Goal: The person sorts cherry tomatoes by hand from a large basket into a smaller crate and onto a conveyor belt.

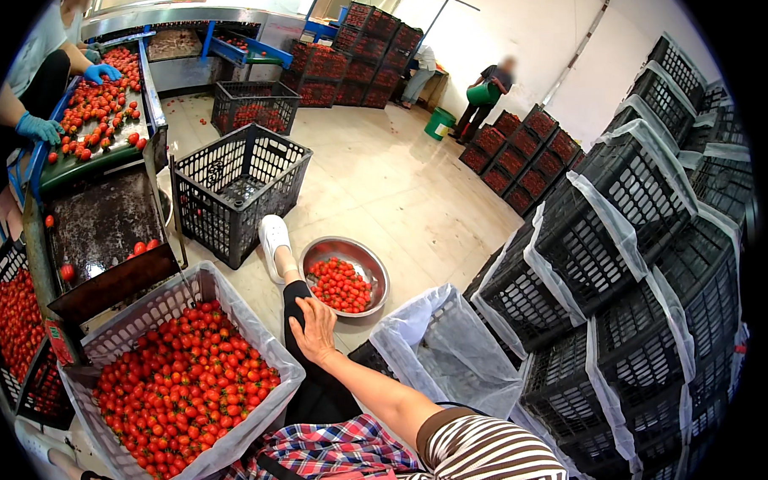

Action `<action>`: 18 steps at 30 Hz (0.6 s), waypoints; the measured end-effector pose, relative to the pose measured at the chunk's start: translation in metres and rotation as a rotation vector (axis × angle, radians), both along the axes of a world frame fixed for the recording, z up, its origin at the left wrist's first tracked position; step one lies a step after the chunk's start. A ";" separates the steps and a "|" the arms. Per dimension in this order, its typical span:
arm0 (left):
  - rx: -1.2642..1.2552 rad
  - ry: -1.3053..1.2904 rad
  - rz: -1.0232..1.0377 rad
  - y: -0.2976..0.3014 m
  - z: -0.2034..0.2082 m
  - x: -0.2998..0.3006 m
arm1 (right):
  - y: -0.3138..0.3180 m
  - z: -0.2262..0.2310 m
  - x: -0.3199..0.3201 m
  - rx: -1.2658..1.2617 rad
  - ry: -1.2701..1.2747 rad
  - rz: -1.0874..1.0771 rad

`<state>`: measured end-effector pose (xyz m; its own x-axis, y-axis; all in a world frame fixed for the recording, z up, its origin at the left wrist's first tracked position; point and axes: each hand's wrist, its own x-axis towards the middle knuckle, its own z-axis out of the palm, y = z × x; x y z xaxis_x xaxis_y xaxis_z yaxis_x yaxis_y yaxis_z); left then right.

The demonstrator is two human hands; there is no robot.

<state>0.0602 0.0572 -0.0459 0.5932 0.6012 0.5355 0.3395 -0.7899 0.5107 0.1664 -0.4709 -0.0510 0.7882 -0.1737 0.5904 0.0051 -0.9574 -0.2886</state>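
Observation:
My right hand lies flat on my knee in black trousers, its fingers stretched out and holding nothing. My left hand does not show. Close by my legs on the left stands a plastic-lined crate piled with red cherry tomatoes. Just beyond my right hand, a round metal basin on the floor holds more cherry tomatoes. To the right of my knee is a crate with a clear plastic liner, no tomatoes visible in it.
Co-workers' blue-gloved hands sort tomatoes on a conveyor at the left. A black crate stands ahead. Lined crates are stacked high on the right. Farther off, a person holds a green bucket beside filled crates.

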 end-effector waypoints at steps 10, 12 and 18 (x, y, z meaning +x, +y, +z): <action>0.132 -0.154 -0.031 0.023 -0.030 0.003 | -0.012 -0.003 -0.002 -0.067 0.044 -0.012; 0.116 -0.154 0.023 0.038 -0.033 0.004 | -0.007 0.007 0.010 -0.023 -0.023 -0.032; 0.181 -0.006 -0.202 0.005 -0.033 -0.014 | -0.015 -0.057 -0.042 -0.058 0.245 0.005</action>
<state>0.0460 0.0622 -0.0787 0.6879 0.3656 0.6270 0.1636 -0.9198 0.3568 0.1247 -0.4857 -0.1084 0.9099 -0.1414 0.3901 -0.0539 -0.9725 -0.2268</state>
